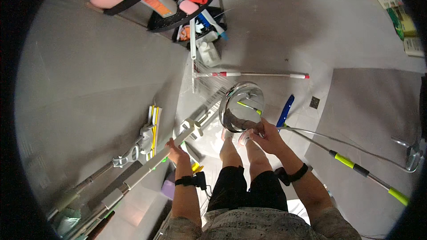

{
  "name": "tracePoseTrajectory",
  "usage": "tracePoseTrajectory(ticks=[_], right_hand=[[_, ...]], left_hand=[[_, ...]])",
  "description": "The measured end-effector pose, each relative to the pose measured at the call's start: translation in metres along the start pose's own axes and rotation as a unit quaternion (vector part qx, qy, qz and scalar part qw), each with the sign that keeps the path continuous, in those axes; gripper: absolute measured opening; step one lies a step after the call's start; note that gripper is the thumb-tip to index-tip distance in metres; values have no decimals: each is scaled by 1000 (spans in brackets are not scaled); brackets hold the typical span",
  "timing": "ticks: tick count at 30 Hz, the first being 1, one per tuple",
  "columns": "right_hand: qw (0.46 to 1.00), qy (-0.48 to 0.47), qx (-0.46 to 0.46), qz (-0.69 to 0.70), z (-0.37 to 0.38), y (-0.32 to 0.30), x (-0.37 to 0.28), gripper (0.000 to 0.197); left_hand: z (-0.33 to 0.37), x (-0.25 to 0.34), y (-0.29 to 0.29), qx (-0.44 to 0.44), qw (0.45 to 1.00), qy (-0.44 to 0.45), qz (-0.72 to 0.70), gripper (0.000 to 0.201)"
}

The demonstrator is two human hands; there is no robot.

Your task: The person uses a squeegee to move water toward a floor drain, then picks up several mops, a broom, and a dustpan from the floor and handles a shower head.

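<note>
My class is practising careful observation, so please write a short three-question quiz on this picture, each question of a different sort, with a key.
1. Multiple choice: What does the person's right hand hold?
A) A soap bottle
B) A floor brush
C) A shower head

2. True or false: The person's left hand is empty.

3. Short answer: Toward which side of the picture does the water spray from the shower head?

Key:
1. C. The hand holds the shower head, which is round and shiny.
2. False. It grips a pale pole.
3. The left.
</note>
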State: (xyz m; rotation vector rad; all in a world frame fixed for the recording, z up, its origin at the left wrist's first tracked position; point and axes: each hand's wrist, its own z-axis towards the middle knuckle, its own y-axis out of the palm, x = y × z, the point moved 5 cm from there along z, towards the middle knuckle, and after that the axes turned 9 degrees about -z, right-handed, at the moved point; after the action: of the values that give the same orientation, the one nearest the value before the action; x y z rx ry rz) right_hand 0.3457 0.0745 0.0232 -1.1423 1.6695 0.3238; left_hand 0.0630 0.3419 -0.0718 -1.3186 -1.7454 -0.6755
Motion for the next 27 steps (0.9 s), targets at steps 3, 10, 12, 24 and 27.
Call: tracePoseTrajectory(ticks=[3,10,12,24,27], right_hand=[[999,-14,11,-40,10,17,-13,32],[998,9,-4,-59,18,40,-26,29],[999,11,-12,-35,18,48,-23,27],[998,56,35,9,17,36,39,24],[995,78,46,-46,13,27,63,24]], left_hand=[[17,8,-7,3,999,-4,44,21],[57,0,-6,28,992,-71,96,48],[86,2,-23,-25,994,-91,60,70],[68,-99,-1,-271,912,-184,247,54],[41,-161,51,-337,839,-41,424,44]])
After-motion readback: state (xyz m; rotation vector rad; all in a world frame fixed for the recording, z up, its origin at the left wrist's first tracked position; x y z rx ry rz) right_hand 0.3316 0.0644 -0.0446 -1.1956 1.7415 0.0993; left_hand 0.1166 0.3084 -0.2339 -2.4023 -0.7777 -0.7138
